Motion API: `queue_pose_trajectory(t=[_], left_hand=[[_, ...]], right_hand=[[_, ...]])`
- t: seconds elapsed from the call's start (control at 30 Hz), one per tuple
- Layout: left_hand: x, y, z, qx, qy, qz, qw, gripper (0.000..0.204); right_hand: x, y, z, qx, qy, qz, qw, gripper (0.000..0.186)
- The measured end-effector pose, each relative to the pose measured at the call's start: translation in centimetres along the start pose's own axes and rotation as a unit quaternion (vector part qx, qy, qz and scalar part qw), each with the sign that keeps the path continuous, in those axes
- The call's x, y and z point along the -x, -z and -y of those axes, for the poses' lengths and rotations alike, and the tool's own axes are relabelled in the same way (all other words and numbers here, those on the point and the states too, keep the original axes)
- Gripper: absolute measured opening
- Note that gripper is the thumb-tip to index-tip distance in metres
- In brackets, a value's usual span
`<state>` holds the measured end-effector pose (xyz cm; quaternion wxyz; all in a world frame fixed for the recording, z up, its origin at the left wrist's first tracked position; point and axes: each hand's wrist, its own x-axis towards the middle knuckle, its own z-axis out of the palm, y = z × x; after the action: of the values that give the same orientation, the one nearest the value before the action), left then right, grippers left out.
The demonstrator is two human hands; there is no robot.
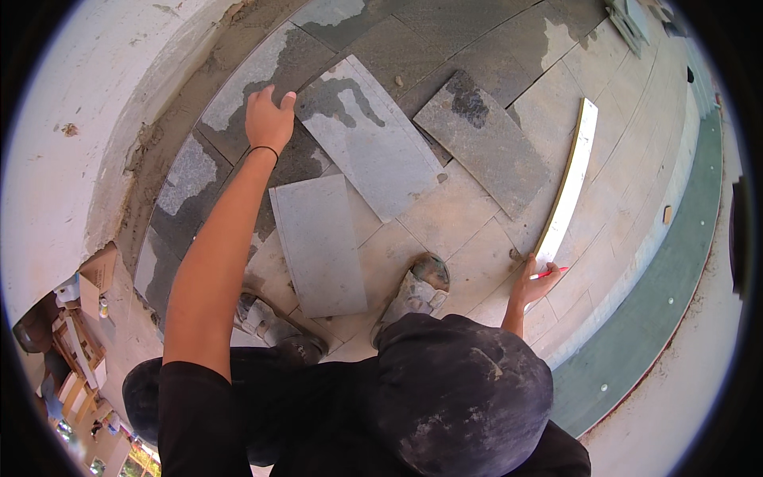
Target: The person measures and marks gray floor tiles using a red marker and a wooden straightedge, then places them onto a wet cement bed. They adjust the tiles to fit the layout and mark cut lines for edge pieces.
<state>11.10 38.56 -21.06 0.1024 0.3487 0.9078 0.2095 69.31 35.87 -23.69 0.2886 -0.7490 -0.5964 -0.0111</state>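
Observation:
My left hand (269,119) reaches far out over the wet, dark tiled floor by the wall, its fingers bent but apart and nothing visible in them. A loose grey tile (369,147) with a wet patch lies just right of it. My right hand (531,288), low on the right, grips the near end of a long white straightedge (574,175). A red and white marker (550,273) sits in the same fingers. Between my hands, a second pale grey tile (319,246) and a darker, dusty tile (483,143) lie loose on the floor.
My shoes (417,290) stand close to the loose tiles. A rough mortar edge (151,151) runs along the white wall at left. Several tiles (628,28) are stacked at the far right. A green strip (636,318) borders the right side; cardboard and wood clutter (79,342) fills the lower left.

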Motion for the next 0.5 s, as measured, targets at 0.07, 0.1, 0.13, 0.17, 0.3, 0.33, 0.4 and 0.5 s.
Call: queue_pose_trajectory(t=[0.07, 0.1, 0.13, 0.17, 0.3, 0.33, 0.4, 0.5], left_hand=[[-1.2, -0.4, -1.2, -0.027, -0.105, -0.003, 0.994, 0.057], [-1.7, -0.6, -1.8, -0.013, -0.1, 0.03, 0.994, 0.058], [-2.2, -0.8, -2.4, 0.001, -0.094, 0.064, 0.993, 0.059], [-2.6, -1.1, -3.0, 0.015, -0.089, 0.097, 0.991, 0.06], [-2.8, -1.1, -3.0, 0.017, -0.042, 0.149, 0.988, 0.061], [-2.9, -1.3, -3.4, 0.015, -0.046, 0.147, 0.988, 0.061], [-3.1, -1.7, -3.7, 0.008, -0.049, 0.143, 0.988, 0.063], [-3.3, -2.1, -4.0, 0.0, -0.041, 0.142, 0.989, 0.065]], right_hand=[[0.2, -0.2, -0.5, -0.022, -0.036, 0.019, 0.999, 0.049], [0.2, -0.3, -0.7, -0.029, -0.057, 0.03, 0.998, 0.051], [0.1, -0.3, -0.9, -0.035, -0.078, 0.04, 0.996, 0.053], [0.2, -0.2, -1.1, -0.007, -0.051, 0.024, 0.998, 0.047], [0.2, 0.9, 6.6, -0.034, 0.083, 0.008, 0.996, 0.032], [0.9, 0.5, 8.0, -0.167, -0.002, 0.071, 0.983, 0.029], [2.1, 0.6, 13.3, -0.22, 0.027, 0.2, 0.954, 0.023], [5.9, -1.6, 19.4, -0.376, -0.117, 0.322, 0.861, 0.026]])
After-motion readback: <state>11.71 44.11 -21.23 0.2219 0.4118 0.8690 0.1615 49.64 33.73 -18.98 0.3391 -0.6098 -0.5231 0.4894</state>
